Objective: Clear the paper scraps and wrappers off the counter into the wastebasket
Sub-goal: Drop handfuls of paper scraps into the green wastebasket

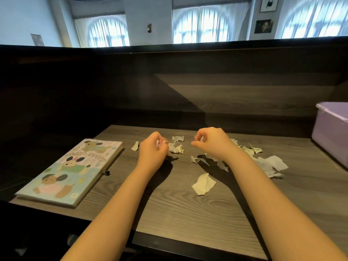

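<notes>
Several torn white and cream paper scraps lie across the dark wood counter (188, 213). My left hand (153, 150) is curled around a small crumpled white scrap, just left of a crumpled scrap (176, 148). My right hand (211, 142) hovers over the middle of the pile with fingers curled, pinching a small scrap at its fingertips. A larger cream scrap (203, 184) lies alone nearer to me. A heap of white scraps (269, 164) spreads to the right of my right wrist. One small scrap (135, 146) lies left of my left hand. No wastebasket is in view.
A notebook with a cartoon puppy cover (72, 171) lies at the counter's left. A lilac plastic box (332, 132) stands at the right edge. A tall dark wooden partition (188, 87) rises behind the counter.
</notes>
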Demonstrator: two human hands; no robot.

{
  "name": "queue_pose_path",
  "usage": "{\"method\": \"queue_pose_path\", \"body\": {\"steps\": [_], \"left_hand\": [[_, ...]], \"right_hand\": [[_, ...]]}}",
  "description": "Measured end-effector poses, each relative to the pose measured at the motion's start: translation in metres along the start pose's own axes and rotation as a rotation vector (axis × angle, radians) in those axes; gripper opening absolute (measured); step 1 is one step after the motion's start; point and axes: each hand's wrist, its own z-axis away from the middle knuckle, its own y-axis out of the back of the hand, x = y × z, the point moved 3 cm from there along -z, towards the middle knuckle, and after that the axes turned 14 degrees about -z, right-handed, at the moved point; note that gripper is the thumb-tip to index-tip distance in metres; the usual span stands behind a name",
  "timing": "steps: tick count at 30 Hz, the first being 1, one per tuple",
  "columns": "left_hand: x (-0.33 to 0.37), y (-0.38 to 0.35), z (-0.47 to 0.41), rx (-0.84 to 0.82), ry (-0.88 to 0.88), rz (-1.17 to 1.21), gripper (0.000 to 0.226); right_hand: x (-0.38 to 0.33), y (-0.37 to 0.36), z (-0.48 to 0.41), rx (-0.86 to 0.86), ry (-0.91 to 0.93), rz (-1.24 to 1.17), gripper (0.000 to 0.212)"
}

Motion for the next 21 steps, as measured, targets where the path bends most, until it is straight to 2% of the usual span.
{"method": "queue_pose_path", "body": {"steps": [2, 5, 9, 12, 14, 17, 21], "left_hand": [[-0.001, 0.001, 0.0, 0.01, 0.043, 0.084, 0.025], [0.0, -0.001, 0.0, 0.009, 0.04, 0.054, 0.021], [0.003, 0.002, 0.0, 0.067, 0.0, 0.021, 0.008], [0.004, 0.002, 0.0, 0.068, -0.017, -0.009, 0.004], [0.003, 0.001, -0.001, 0.055, -0.016, -0.024, 0.001], [0.004, 0.003, 0.0, 0.049, 0.006, -0.004, 0.006], [0.005, 0.019, 0.009, 0.085, 0.095, 0.164, 0.017]], "right_hand": [[0.003, -0.005, 0.001, -0.117, -0.036, 0.06, 0.02], [0.006, -0.018, 0.001, -0.251, -0.084, 0.161, 0.03], [0.005, -0.034, -0.001, -0.293, -0.034, 0.247, 0.01], [0.003, -0.038, -0.002, -0.282, -0.01, 0.263, 0.017], [0.002, -0.038, -0.002, -0.244, 0.011, 0.215, 0.018], [-0.005, -0.034, 0.0, -0.142, 0.047, 0.003, 0.022], [-0.025, -0.027, 0.005, -0.046, 0.106, -0.239, 0.018]]}}
